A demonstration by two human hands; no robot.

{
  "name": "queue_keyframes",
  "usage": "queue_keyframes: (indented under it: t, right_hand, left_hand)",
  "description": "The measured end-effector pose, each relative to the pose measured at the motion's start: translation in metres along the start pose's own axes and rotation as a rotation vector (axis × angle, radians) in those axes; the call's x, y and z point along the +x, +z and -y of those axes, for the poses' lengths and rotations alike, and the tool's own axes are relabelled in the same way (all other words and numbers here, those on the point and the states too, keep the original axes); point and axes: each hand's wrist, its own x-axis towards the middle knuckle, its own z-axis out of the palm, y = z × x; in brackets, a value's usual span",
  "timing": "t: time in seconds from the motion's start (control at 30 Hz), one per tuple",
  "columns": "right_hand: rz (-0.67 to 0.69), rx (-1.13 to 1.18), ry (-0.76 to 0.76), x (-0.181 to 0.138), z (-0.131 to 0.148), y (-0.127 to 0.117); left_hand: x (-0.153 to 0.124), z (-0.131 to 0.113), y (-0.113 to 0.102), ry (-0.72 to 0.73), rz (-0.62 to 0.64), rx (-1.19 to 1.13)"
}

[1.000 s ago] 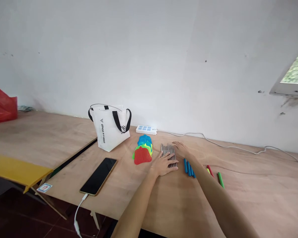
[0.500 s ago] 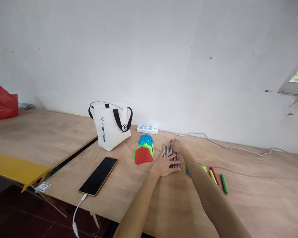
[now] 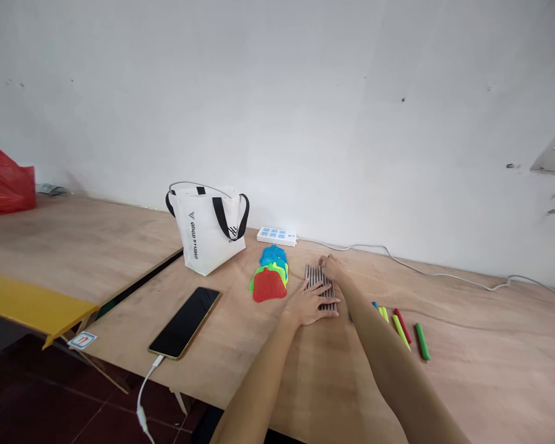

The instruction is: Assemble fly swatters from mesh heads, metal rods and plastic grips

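Several thin silvery metal rods (image 3: 313, 274) lie side by side in a flat row on the wooden table. Across their near part my left hand (image 3: 306, 303) rests flat, palm down, with its fingers spread over them. At the far right end of the row is my right hand (image 3: 332, 269); its fingers are curled and closed at the end of a rod, with the tips partly hidden. To the left of the rods, flat mesh fly swatter heads overlap: a red one (image 3: 269, 285) in front, a yellow-green one (image 3: 254, 281) behind it, and blue ones (image 3: 272, 254) at the back.
Coloured sticks, among them a green one (image 3: 422, 341) and a red one (image 3: 402, 325), lie beyond my right forearm. A phone (image 3: 185, 322) with a white cable, a white bag (image 3: 208, 237) and a power strip (image 3: 276, 235) are on the table (image 3: 240, 345). A grey cord runs along the wall.
My right hand stays at the far ends of the rods, with its fingers shifted slightly. My left hand remains spread over them. The whole view has shifted a little.
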Motion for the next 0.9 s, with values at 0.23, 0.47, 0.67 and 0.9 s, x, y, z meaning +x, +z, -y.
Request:
queue_keyframes:
  t: [0.23,0.47,0.67,0.9]
  right_hand:
    - [-0.012,0.013,-0.017,0.001,-0.002,0.001]
    - [-0.055,0.016,-0.087,-0.003,0.002,0.004]
    - [-0.048,0.024,-0.202,-0.002,0.024,0.001]
    - [-0.012,0.012,-0.174,0.004,0.029,-0.004]
  left_hand:
    - [0.0,0.001,0.002,0.011,-0.023,0.013]
    - [0.001,0.003,0.004,0.009,-0.044,-0.022]
    - [0.0,0.003,0.004,0.006,-0.041,-0.018]
    - [0.0,0.002,0.006,0.001,-0.044,0.035]
